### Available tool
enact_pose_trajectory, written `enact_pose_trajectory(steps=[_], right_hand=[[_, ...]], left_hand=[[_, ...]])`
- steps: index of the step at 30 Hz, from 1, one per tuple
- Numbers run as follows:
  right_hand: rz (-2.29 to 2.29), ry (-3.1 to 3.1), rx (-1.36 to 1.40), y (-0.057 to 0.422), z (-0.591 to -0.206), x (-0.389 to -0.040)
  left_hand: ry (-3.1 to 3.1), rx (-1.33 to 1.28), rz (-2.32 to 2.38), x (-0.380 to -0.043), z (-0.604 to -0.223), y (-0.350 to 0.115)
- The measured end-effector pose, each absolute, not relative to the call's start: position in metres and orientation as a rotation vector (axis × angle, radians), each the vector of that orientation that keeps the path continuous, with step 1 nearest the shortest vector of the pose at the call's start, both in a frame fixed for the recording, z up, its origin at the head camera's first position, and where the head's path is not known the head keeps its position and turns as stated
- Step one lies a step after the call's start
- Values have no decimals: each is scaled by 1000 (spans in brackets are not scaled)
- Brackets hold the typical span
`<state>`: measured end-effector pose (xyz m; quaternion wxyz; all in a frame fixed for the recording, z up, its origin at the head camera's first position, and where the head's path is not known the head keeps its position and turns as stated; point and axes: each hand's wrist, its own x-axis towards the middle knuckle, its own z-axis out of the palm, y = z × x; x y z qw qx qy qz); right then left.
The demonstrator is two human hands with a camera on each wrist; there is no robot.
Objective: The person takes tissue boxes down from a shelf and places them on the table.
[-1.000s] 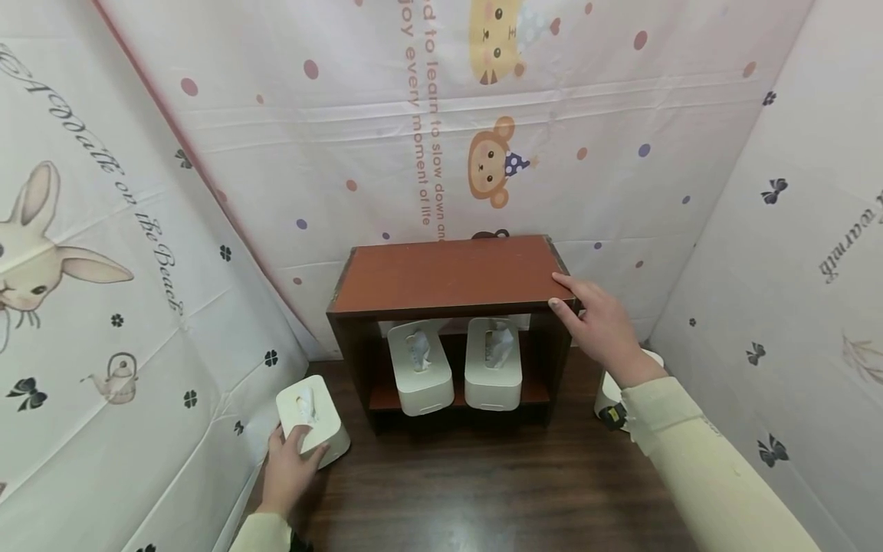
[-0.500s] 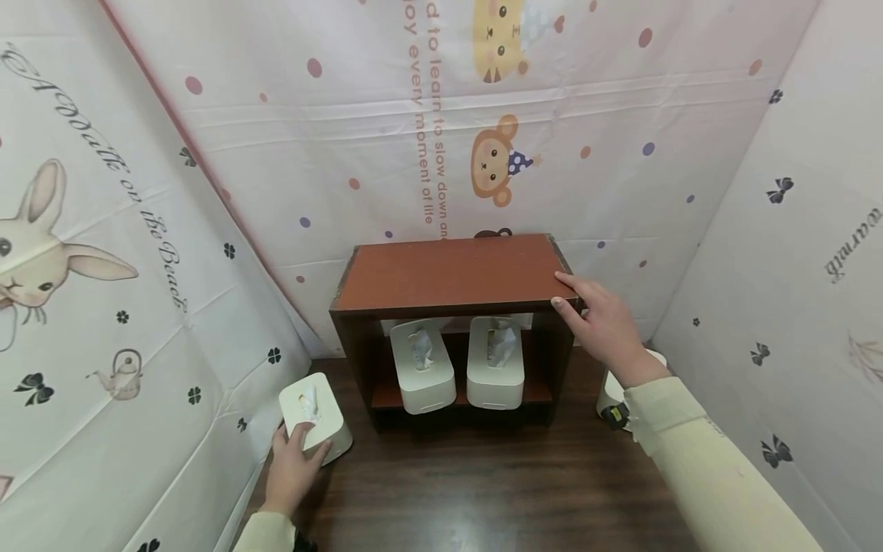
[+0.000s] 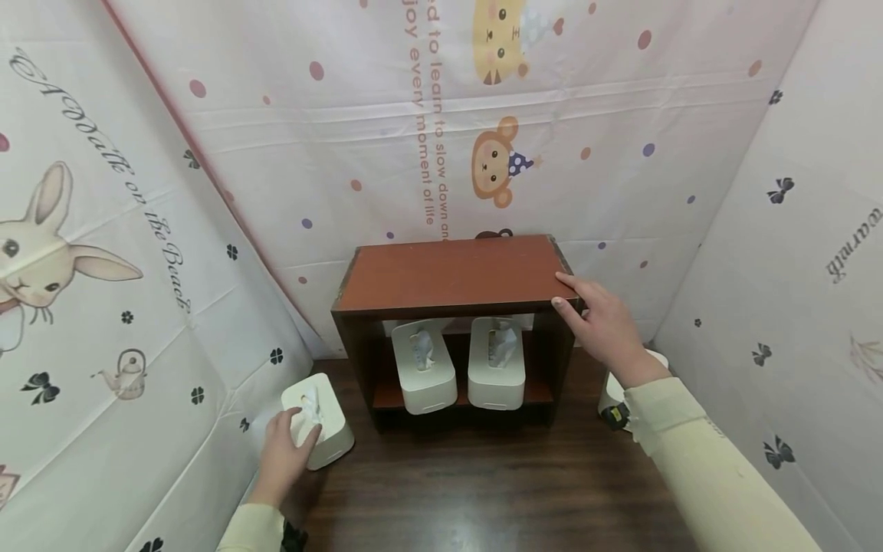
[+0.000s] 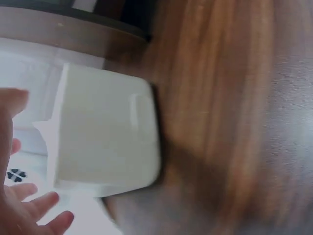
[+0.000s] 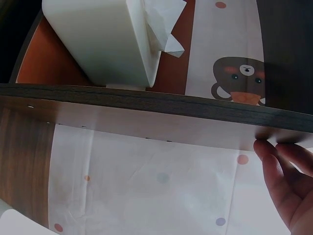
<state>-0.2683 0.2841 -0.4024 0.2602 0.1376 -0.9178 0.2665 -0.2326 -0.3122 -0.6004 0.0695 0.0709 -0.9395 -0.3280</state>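
In the head view my left hand (image 3: 284, 452) hovers at the near end of a white tissue box (image 3: 333, 437) on the floor, left of a small brown shelf (image 3: 455, 272). Its fingers are spread and hold nothing; the left wrist view shows the fingers (image 4: 41, 205) apart from the box (image 4: 105, 129). My right hand (image 3: 605, 326) rests on the shelf's top front right corner, thumb at the front edge and a finger on top. In the right wrist view, bent fingertips (image 5: 274, 169) touch the outside of the side panel (image 5: 171, 129).
Two white tissue boxes, one on the left (image 3: 428, 387) and one on the right (image 3: 495, 383), stand inside the shelf, tissue poking from each. Another white container (image 3: 610, 391) is partly hidden behind the right forearm. Printed white cloth (image 3: 324, 138) covers the walls around the dark wood floor (image 3: 469, 475).
My left hand has come off the tissue box and its fingers have opened, the hand shifting slightly left. The right hand stays on the shelf corner.
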Motion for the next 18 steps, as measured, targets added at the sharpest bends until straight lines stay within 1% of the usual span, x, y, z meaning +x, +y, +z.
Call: enact_pose_trajectory(steps=[4,10,18], right_hand=[[717,-2486,373,284,-402,-268],[708,-2488,370,283,-400,-267],[704,-2489,364,282,-402,-268]], left_hand=[[-2672,177,-1037,-235,-575,-313],[-2576,106,-1081,-247,-534,-308],[-2515,-82,-1035,-265,-491,-291]])
